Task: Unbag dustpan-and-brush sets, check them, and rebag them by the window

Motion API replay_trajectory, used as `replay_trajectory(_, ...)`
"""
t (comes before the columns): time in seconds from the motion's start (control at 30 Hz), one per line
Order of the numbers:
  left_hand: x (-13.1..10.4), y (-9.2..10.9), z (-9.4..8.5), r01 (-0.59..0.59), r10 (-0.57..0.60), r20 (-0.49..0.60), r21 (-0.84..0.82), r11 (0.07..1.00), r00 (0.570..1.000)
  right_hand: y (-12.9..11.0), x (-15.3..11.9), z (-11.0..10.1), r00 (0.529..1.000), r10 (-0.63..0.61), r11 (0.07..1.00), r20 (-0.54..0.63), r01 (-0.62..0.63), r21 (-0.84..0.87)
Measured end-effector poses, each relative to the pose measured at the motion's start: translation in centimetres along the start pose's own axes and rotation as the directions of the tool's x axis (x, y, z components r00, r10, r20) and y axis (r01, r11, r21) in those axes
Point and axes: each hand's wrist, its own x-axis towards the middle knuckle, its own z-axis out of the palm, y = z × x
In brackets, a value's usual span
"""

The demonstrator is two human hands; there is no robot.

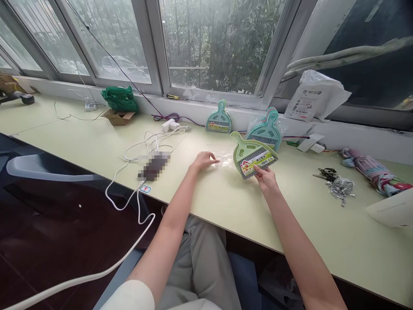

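My right hand [266, 177] grips the front edge of a light green mini dustpan and brush set [253, 156] with a colourful label, held tilted just above the pale green table [226, 202]. My left hand [204, 160] rests on a clear plastic bag [222, 158] lying flat on the table just left of the dustpan. A stack of teal dustpan sets in a plastic bag [266, 129] leans against the window sill behind it. Another teal dustpan set [219, 119] stands against the sill further left.
A white cable with plug [155, 140] and a blurred dark item [154, 165] lie left of my hands. Keys [335, 183], a folded umbrella [374, 170], a white parcel bag [314, 97], a green bag [120, 99] and a small cardboard box [118, 116] sit around. A chair [38, 170] stands at left.
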Motion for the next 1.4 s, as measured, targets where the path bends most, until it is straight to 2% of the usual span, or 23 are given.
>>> replay_trajectory(0.1,-0.4,-0.2,-0.5,-0.062,0.067,-0.019,0.207,0.976,0.998,-0.1,0.2,-0.3,1.000,-0.012,1.000,-0.004,0.012,-0.008)
replay_trajectory(0.3,-0.6,-0.8,-1.3,-0.181,0.207,-0.013,0.437,0.881,0.978,-0.5,0.2,-0.2,0.999,0.027,0.996,-0.032,-0.030,-0.090)
replay_trajectory(0.4,-0.5,0.4,-0.5,-0.142,0.241,-0.144,0.491,0.859,0.960,-0.6,0.2,-0.1,0.998,0.050,0.991,-0.033,-0.054,-0.125)
replay_trajectory(0.47,-0.5,1.6,0.6,-0.129,0.248,-0.213,0.455,0.881,0.945,-0.7,0.2,-0.1,0.998,0.059,0.988,-0.027,-0.063,-0.142)
replay_trajectory(0.53,-0.6,2.7,1.6,-0.157,0.239,-0.163,0.398,0.904,0.957,-0.7,0.2,-0.1,0.998,0.061,0.986,-0.017,-0.063,-0.153)
replay_trajectory(0.6,-0.7,3.4,2.1,-0.230,0.246,-0.007,0.333,0.914,0.969,-0.8,0.3,-0.2,0.998,0.057,0.986,-0.004,-0.057,-0.158)
replay_trajectory(0.67,-0.8,3.5,2.0,-0.282,0.259,0.119,0.264,0.922,0.959,-0.9,0.4,-0.4,0.999,0.054,0.985,0.000,-0.054,-0.165)
replay_trajectory(0.7,-0.8,3.5,1.8,-0.285,0.258,0.136,0.244,0.927,0.957,-0.9,0.4,-0.5,0.999,0.053,0.984,-0.004,-0.053,-0.170)
replay_trajectory(0.77,-0.7,3.4,1.3,-0.235,0.220,0.084,0.267,0.935,0.972,-1.0,0.5,-0.7,0.999,0.048,0.982,-0.018,-0.050,-0.180)
replay_trajectory(0.83,-0.7,3.4,1.1,-0.154,0.171,-0.026,0.324,0.933,0.985,-1.1,0.6,-0.9,0.999,0.042,0.982,-0.031,-0.047,-0.184)
replay_trajectory(0.93,-0.8,3.8,1.9,-0.082,0.140,-0.132,0.369,0.926,0.981,-1.3,0.7,-1.1,0.998,0.041,0.982,-0.042,-0.048,-0.185)
replay_trajectory(1.07,-1.1,4.0,3.7,-0.092,0.146,-0.080,0.468,0.879,0.986,-2.0,0.7,-1.4,0.997,0.070,0.974,-0.012,-0.071,-0.214)
replay_trajectory(1.13,-1.0,3.9,4.1,-0.072,0.134,-0.085,0.510,0.857,0.987,-2.3,0.7,-1.6,0.995,0.097,0.966,0.014,-0.091,-0.241)
replay_trajectory(1.23,-0.9,3.6,3.7,0.005,0.076,-0.132,0.529,0.849,0.988,-2.5,0.7,-1.7,0.988,0.144,0.949,0.049,-0.124,-0.289)
replay_trajectory(1.33,-0.7,3.4,3.1,0.070,-0.015,-0.109,0.519,0.852,0.994,-2.1,0.5,-1.3,0.988,0.148,0.938,0.038,-0.128,-0.321)
replay_trajectory(1.4,-0.7,3.4,2.9,0.078,-0.029,-0.103,0.506,0.859,0.994,-1.6,0.3,-0.7,0.990,0.142,0.937,0.011,-0.131,-0.324)
